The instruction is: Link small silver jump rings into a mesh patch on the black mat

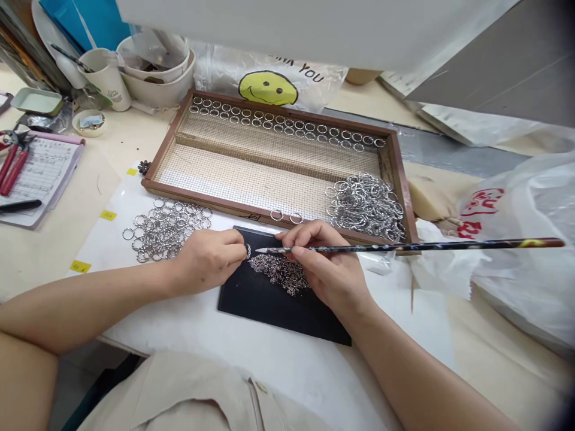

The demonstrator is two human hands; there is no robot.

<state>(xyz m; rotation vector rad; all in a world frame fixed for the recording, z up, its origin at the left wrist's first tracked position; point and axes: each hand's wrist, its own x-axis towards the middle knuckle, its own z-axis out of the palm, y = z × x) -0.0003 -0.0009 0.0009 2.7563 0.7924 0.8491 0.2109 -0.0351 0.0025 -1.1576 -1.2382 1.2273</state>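
Note:
Between the fingertips of my left hand, closed in a pinch, is a small silver ring. My right hand grips a long dark patterned pen-like stick; its pale pointed tip is close to the ring. Beneath both hands lies a black mat bearing a heap of tiny shiny beads or stones. A pile of silver rings spreads out beyond my left wrist. Behind the mat stands a wood-framed mesh tray, with rings in rows along its far side and a bigger heap at its right.
Red-handled pliers and a black pen rest on a notepad at left. A paper cup and stacked white tubs stand at the back left. White plastic bags bulge at right.

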